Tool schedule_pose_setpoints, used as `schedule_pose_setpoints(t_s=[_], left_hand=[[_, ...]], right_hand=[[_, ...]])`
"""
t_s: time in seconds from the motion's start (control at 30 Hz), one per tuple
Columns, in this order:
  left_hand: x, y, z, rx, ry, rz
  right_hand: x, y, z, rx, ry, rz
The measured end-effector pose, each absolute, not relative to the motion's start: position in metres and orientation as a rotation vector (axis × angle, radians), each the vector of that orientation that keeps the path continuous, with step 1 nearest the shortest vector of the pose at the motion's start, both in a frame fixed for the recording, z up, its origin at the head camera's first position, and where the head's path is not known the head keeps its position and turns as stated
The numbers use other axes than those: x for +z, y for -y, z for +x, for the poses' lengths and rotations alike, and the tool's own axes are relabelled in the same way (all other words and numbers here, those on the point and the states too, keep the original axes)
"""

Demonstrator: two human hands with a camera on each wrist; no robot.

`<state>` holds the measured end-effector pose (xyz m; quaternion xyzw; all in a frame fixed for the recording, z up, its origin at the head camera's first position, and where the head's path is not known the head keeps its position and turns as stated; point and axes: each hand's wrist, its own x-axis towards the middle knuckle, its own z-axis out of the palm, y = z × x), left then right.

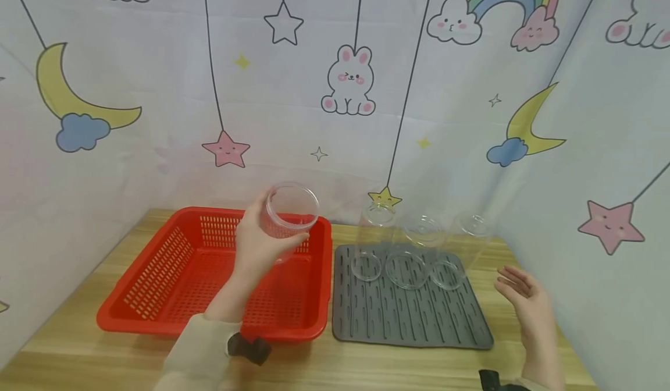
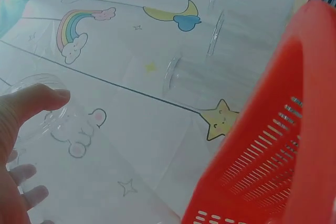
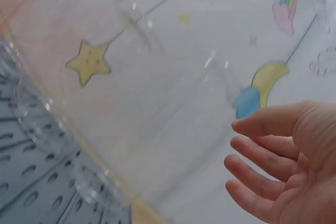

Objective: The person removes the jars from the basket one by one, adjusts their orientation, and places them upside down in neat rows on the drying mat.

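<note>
My left hand (image 1: pixel 255 242) holds a clear plastic cup (image 1: pixel 291 208) over the red basket (image 1: pixel 125 323), its thumb and fingers around the side and the round rim facing up toward me. The left wrist view shows the thumb across the clear cup (image 2: pixel 39 124) and the fingers behind it. Three clear cups, a left one (image 1: pixel 374 237), a middle one (image 1: pixel 423 237) and a right one (image 1: pixel 468 242), stand side by side on the grey drying mat (image 1: pixel 410 327). Beside the mat's right edge my right hand (image 1: pixel 528 301) hovers with loosely bent fingers, holding nothing.
Basket and mat sit on a light wood-grain table (image 1: pixel 366 365), the basket to the left of the mat. A white cloth backdrop (image 1: pixel 293 100) with printed moons, stars and rabbits rises behind the table and along both sides.
</note>
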<state>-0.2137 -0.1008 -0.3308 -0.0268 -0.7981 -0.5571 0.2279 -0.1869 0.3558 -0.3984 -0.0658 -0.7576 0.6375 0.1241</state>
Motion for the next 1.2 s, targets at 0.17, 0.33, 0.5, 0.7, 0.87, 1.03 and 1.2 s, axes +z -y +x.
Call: schedule_pose_setpoints(t_s=[0.17,0.33,0.5,0.7,0.87,1.03,1.2], left_hand=[[-0.33,0.083,-0.204,-1.281,2.143,-0.206],[-0.332,0.066,-0.198,-0.952,2.074,-0.349],[-0.338,0.05,-0.195,-0.717,2.038,-0.442],[-0.353,0.03,-0.19,-0.495,2.006,-0.507],[-0.362,0.016,-0.185,-0.358,1.944,-0.544],[-0.368,0.006,-0.179,-0.228,1.941,-0.551],[-0.375,-0.001,-0.176,-0.185,1.96,-0.568]], right_hand=[[-0.376,-0.334,-0.182,1.859,2.105,-0.086],[-0.36,-0.308,-0.176,1.853,2.038,0.039],[-0.352,-0.281,-0.174,1.889,1.972,0.202],[-0.35,-0.249,-0.173,1.952,1.952,0.389],[-0.354,-0.224,-0.173,1.941,2.024,0.556],[-0.359,-0.206,-0.173,1.861,2.153,0.656],[-0.367,-0.194,-0.174,1.795,2.269,0.735]])
